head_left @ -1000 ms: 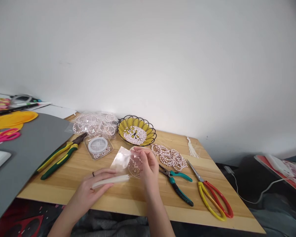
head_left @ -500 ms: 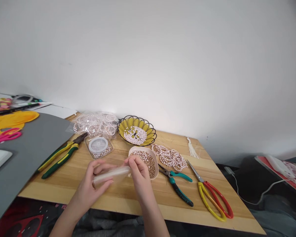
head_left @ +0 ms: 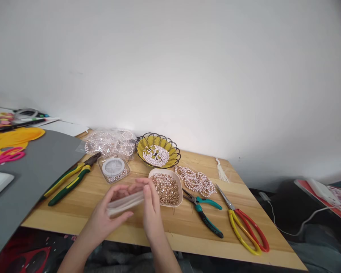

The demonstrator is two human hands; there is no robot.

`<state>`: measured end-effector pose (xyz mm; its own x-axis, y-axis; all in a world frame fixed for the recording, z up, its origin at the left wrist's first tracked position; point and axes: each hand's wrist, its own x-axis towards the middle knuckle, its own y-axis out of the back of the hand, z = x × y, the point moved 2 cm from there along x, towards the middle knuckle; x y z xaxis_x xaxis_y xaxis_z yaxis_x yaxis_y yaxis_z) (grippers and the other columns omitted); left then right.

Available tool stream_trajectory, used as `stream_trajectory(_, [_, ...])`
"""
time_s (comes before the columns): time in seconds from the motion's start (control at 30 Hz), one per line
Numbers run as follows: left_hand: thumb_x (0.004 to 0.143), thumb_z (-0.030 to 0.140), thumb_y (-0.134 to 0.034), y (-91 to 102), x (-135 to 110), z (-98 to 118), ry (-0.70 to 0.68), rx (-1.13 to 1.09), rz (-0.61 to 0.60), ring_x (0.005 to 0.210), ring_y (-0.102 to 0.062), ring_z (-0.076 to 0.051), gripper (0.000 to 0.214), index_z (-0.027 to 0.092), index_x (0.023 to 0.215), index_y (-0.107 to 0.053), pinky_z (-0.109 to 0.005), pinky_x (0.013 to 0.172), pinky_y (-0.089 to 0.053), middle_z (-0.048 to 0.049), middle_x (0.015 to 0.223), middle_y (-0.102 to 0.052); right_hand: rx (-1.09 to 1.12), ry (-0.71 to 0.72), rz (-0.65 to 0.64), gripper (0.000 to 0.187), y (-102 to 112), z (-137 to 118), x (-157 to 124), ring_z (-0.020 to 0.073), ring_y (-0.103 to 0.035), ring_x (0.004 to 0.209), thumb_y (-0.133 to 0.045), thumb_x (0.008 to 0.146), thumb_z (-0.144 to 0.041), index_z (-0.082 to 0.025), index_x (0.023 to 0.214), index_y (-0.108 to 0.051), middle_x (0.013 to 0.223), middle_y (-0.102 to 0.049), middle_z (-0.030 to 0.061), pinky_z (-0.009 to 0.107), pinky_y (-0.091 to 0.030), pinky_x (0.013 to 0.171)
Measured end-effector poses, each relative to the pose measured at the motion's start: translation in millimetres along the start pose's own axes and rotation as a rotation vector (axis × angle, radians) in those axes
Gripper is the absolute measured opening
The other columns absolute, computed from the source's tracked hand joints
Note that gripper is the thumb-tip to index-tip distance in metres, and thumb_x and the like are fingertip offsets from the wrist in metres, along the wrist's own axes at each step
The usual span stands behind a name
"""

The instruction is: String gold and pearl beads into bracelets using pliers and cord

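Observation:
My left hand [head_left: 105,210] is closed around one end of a flat, whitish translucent case [head_left: 125,203], thumb below and fingers behind. At its other end my right hand [head_left: 150,206] grips the case between thumb and fingers. It is held above the wooden table, and its contents cannot be made out. Just right of my right hand stands a cream dish [head_left: 180,189] of gold and pale pink beads [head_left: 167,189]. Behind my left hand lies a clear square box [head_left: 127,171] with a white spool [head_left: 113,167] and some beads.
A yellow basket [head_left: 174,149] with pink beads and a bag of bead strands [head_left: 110,142] stand along the wall. Green-yellow pliers [head_left: 71,182] lie left. Bead strands [head_left: 194,180], teal pliers [head_left: 203,214], scissors [head_left: 241,223] and a white tassel [head_left: 222,170] lie right.
My right hand has moved left, from the dish's near edge to fuller contact with the whitish case. More of the dish and its beads now shows.

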<state>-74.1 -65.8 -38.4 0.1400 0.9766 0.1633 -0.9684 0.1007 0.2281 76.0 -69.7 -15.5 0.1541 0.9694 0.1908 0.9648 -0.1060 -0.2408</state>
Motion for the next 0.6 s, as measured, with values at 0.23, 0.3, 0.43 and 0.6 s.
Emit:
stream_trajectory(0.23, [0.076, 0.028, -0.074, 4.1, 2, 4, -0.040, 0.054, 0.013, 0.087, -0.075, -0.023, 0.029, 0.021, 0.104, -0.069, -0.030, 0.078, -0.062, -0.0054, 0.097, -0.077, -0.267, 0.245, -0.217, 0.019, 0, -30, 2, 0.0223, -0.068, 0.099, -0.053, 0.101, -0.023, -0.024, 0.095, -0.071, 0.099, -0.070, 0.0058, 0.035, -0.051, 0.090])
stream_trajectory(0.3, [0.077, 0.026, -0.073, 3.4, 5, 8, -0.068, 0.106, -0.002, 0.081, -0.075, -0.022, 0.022, 0.021, 0.098, -0.071, -0.029, 0.074, -0.062, -0.0047, 0.092, -0.078, -0.266, 0.230, -0.257, 0.016, 1, -31, 1, 0.0229, -0.067, 0.105, -0.055, 0.099, -0.022, -0.025, 0.103, -0.071, 0.104, -0.070, 0.0059, 0.037, -0.050, 0.096])
stream_trajectory(0.43, [0.080, 0.025, -0.068, 3.1, 9, 17, -0.172, 0.187, -0.079, 0.081, -0.076, -0.022, 0.013, 0.022, 0.089, -0.077, -0.027, 0.074, -0.061, -0.0048, 0.088, -0.080, -0.048, 0.119, -0.258, 0.032, 6, -20, -1, 0.0238, -0.061, 0.124, -0.050, 0.105, -0.040, -0.030, 0.135, -0.055, 0.133, -0.064, 0.0078, 0.042, -0.045, 0.111])
stream_trajectory(0.6, [0.084, 0.033, -0.068, 9.3, 4, 9, -0.144, 0.160, 0.083, 0.087, -0.079, -0.025, 0.019, 0.023, 0.092, -0.081, -0.031, 0.079, -0.065, -0.0053, 0.094, -0.083, -0.134, 0.068, -0.285, 0.036, 13, -8, -11, 0.0250, -0.059, 0.129, -0.050, 0.104, -0.045, -0.030, 0.136, -0.053, 0.135, -0.064, 0.0084, 0.040, -0.046, 0.111])
